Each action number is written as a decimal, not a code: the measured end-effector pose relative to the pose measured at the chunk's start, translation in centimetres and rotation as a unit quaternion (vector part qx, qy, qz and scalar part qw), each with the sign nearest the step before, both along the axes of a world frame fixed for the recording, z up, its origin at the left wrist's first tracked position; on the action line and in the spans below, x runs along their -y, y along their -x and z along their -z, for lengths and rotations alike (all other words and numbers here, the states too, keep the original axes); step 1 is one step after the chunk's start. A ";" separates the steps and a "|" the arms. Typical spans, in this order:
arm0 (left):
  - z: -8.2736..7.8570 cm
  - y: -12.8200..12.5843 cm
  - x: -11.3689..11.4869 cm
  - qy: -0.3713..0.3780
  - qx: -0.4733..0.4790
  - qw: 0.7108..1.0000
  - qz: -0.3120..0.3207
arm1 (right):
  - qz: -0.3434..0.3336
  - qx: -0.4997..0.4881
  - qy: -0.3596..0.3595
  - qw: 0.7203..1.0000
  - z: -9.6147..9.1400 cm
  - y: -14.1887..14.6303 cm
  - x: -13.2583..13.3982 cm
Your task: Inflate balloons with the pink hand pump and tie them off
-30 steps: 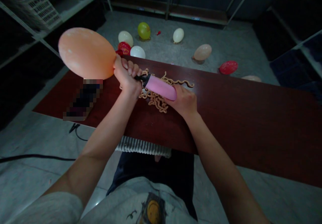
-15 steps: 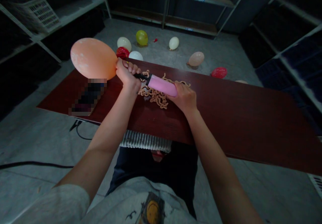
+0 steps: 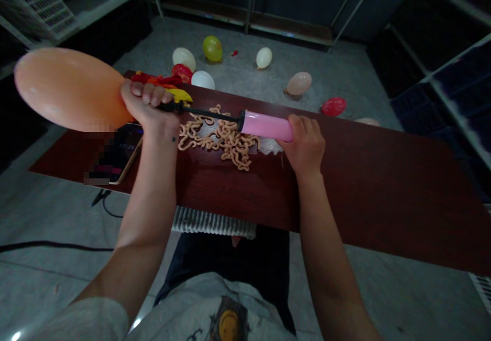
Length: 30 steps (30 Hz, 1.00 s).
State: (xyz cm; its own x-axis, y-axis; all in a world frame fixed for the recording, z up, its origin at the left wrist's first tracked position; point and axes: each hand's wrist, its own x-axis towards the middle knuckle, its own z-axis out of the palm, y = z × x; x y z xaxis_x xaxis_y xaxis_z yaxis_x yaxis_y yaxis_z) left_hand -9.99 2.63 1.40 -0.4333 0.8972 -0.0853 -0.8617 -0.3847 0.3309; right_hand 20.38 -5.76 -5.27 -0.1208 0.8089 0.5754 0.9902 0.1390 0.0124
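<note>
A pink and black balloon pump stretches between my hands above the table, its black rod drawn far out. My right hand is closed around the far end of the pink barrel. My left hand is wrapped round the pump's black end and the neck of an inflated orange balloon, which swells out to the left. The nozzle itself is hidden by my fingers. Below the pump lies a tangle of curly tan strands, partly on a whitish ribbed sheet.
Limp red and yellow balloons lie at the back of the dark red table. A phone, partly blurred out, rests at its left. Several inflated balloons, including a yellow one, are on the floor. Shelving stands behind.
My hands have moved apart, pulling the pump's rod out. The orange balloon has shifted left with my left hand and looks bigger. The limp balloons behind it have come into view.
</note>
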 end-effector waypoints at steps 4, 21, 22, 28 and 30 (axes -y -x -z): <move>-0.5 -0.2 0.5 0.034 -0.045 0.998 -0.034 | 0.002 -0.022 -0.008 1.000 0.2 -0.6 -0.5; 2.1 -5.4 0.7 0.028 -0.171 0.985 0.021 | -0.044 -0.051 0.093 0.993 0.9 5.3 0.6; 2.5 -5.7 0.6 0.027 -0.179 0.983 0.028 | -0.044 -0.055 0.092 0.993 1.1 5.5 0.5; 2.9 -6.8 0.5 0.047 -0.133 0.989 0.042 | -0.049 -0.065 0.065 0.995 1.9 5.2 0.0; 2.5 -6.8 0.7 0.055 -0.101 0.992 0.046 | -0.052 -0.061 0.055 0.995 1.9 5.0 -0.1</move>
State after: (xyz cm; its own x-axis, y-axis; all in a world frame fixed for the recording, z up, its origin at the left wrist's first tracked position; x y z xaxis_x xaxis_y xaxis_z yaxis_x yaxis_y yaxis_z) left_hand -3.22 1.97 -1.05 -0.3682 0.9239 -0.1039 -0.8032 -0.2598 0.5361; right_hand 15.34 -5.67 -7.12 -0.1412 0.8548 0.4994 0.9637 0.2341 -0.1281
